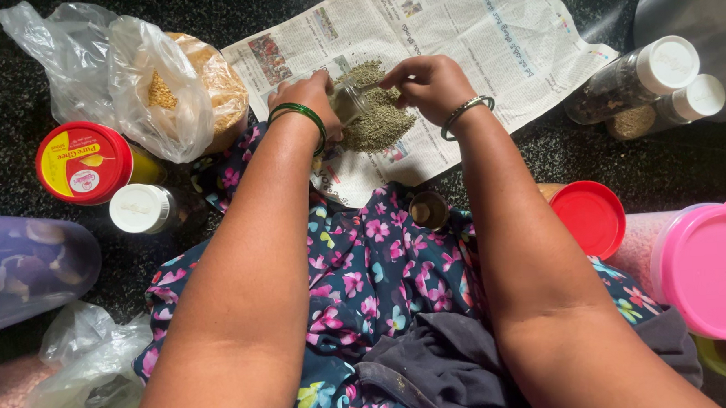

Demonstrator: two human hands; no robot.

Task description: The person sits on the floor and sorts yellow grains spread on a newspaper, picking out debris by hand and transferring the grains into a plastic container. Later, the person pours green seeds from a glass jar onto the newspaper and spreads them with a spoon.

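A heap of small greenish seeds (380, 117) lies on a spread newspaper (470, 36) on the dark floor. My left hand (305, 96) grips a small clear glass jar (347, 101), tipped on its side with its mouth toward the heap. My right hand (427, 85) rests with its fingertips pinched at the top of the seed heap, just right of the jar mouth. Both wrists wear bangles. A small round metal lid (428, 210) lies on my flowered lap.
Left: a plastic bag of yellow grain (174, 90), a red-lidded yellow jar (84, 161), a white-capped jar (141, 208), a translucent blue tub (31, 267). Right: two white-capped jars (647, 73), a red lid (592, 217), a pink-lidded tub (704, 267).
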